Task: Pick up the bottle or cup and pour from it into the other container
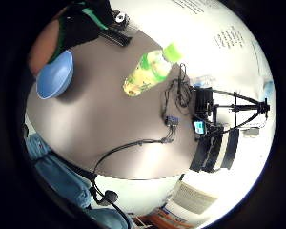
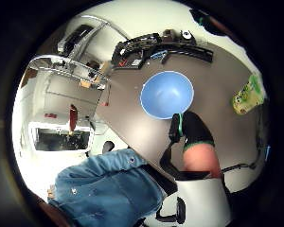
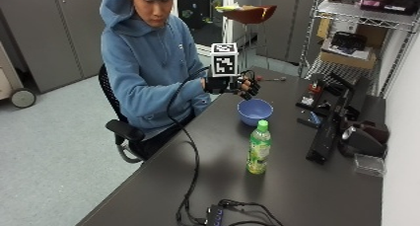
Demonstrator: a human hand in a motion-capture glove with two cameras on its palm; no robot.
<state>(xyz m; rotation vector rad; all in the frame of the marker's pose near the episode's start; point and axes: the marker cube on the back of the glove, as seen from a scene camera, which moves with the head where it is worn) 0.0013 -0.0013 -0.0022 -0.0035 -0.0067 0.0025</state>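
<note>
Outside view: bottle – green cap, green-and-yellow label – stands upright on the table, well apart from the gloved right hand, nearer the camera.
Bowl: blue bowl sits just below and beyond the hand, between it and the bottle.
Grip: hand hovers above the table edge, fingers loosely curled, holding nothing.
Cable: black cable trails from the hand across the table.
</note>
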